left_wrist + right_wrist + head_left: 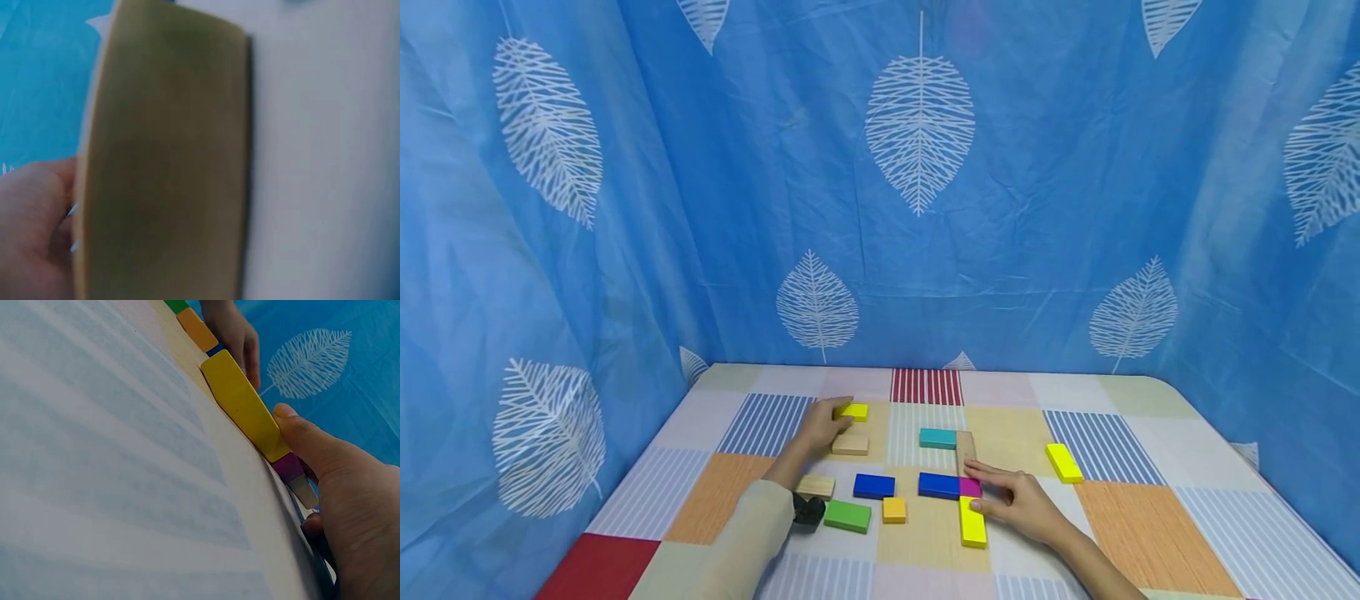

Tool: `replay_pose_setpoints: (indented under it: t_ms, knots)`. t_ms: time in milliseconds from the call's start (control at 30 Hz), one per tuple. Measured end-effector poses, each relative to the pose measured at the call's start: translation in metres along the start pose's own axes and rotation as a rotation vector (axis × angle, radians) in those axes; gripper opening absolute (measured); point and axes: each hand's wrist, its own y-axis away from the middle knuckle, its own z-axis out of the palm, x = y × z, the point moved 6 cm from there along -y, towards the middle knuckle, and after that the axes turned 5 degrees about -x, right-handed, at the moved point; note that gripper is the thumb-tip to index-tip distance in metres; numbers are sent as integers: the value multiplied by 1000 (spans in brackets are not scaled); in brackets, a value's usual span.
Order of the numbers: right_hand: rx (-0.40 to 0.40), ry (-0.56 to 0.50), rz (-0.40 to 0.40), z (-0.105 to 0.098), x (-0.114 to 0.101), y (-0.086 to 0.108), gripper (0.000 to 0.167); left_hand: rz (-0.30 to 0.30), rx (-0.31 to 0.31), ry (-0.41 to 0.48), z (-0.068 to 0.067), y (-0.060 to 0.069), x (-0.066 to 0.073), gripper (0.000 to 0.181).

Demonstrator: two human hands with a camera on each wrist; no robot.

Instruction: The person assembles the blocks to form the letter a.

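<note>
At the back left of the table in the head view, my left hand [825,427] pinches the left end of a yellow block [855,412], index finger behind and thumb in front. Farther right, my right hand [1024,502] lies along a column of blocks. Its thumb touches the side of another yellow block [973,525], and its forefinger reaches a plain wooden block [965,450]. A magenta block [970,487] sits between those two. Left of the column, a blue block [938,486] and a teal block [937,437] adjoin it. The right wrist view shows the thumb [306,434] against the yellow block [244,403].
Near the left forearm lie plain wooden blocks [850,445], a green block [847,517], a second blue block [874,486] and an orange block [894,510]. One more yellow block [1063,463] lies at right. A blue curtain [917,275] surrounds the patchwork-covered table [1135,525].
</note>
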Motion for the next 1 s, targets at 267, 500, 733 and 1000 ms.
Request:
replay_pose_setpoints:
  t_ms: [267,500,733,1000]
  knots:
    - [4,-12,11,4,14,-3,51,9,-21,-97,-3,2,4,36]
    - [14,-3,-8,1,13,-3,51,59,-61,-115,0,3,24,35]
    - [13,-2,-7,1,14,-2,51,181,-69,-111,15,2,56,35]
    - [9,-18,4,4,15,0,51,58,-171,-151,45,2,61,35]
